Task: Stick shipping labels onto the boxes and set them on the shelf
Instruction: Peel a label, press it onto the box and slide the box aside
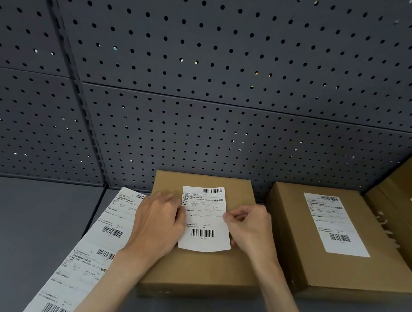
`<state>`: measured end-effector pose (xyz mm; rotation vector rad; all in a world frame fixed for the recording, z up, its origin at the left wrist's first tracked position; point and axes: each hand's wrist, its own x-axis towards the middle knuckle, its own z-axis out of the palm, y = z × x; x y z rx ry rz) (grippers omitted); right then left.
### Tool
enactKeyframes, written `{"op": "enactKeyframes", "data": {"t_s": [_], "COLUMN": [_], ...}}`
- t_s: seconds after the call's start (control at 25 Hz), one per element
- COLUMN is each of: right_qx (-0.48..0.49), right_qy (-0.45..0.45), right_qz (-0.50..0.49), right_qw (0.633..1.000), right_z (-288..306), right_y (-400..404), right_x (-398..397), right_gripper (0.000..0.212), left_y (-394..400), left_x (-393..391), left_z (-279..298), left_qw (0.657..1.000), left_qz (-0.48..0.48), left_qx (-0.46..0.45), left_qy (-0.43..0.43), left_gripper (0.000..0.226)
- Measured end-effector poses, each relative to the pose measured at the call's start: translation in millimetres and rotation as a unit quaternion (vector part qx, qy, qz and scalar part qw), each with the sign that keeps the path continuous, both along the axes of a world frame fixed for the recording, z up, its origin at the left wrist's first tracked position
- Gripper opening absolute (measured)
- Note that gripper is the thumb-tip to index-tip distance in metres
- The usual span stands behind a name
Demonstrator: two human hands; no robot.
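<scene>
Head view: label [204,219] lies on top of the middle box [196,264], which sits on the shelf [27,226]. Left hand [159,223] rests flat on the label's left edge, fingers together; right hand [248,225] pinches the right edge, thumb to fingers. Bottom edge looks slightly lifted (not pressed yet, I'd say). Best to smooth from the centre outward, keeping the edges square to the box. Label strip [93,253] lies just left, partly under the left forearm. Labelled box [338,238] stands near on the right; open shelf room is to the left.
</scene>
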<state>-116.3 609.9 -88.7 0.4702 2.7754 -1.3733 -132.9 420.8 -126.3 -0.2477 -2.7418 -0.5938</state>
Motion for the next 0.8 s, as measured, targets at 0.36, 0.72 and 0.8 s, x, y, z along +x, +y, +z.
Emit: {"op": "enactKeyframes", "data": {"t_s": [0.36, 0.72, 0.8], "right_qx": [0.032, 0.206, 0.272], "right_qy": [0.021, 0.14, 0.19], "right_qz": [-0.001, 0.052, 0.157], "right_qw": [0.999, 0.967, 0.93], "right_z": [-6.3, -7.4, -10.7], "right_y": [-1.8, 11.8, 10.7], "right_x": [-0.2, 8.0, 0.5], "right_gripper": [0.023, 0.012, 0.022], "left_y": [-1.2, -9.2, -12.3], "left_x": [-2.2, -1.8, -5.6], "left_z": [0.7, 5.9, 5.7], "left_qw": [0.999, 0.999, 0.997], "left_qz": [-0.014, -0.028, -0.074], "left_qx": [-0.023, 0.029, -0.006], "left_qy": [-0.019, -0.016, 0.01], "left_gripper": [0.018, 0.022, 0.022]}}
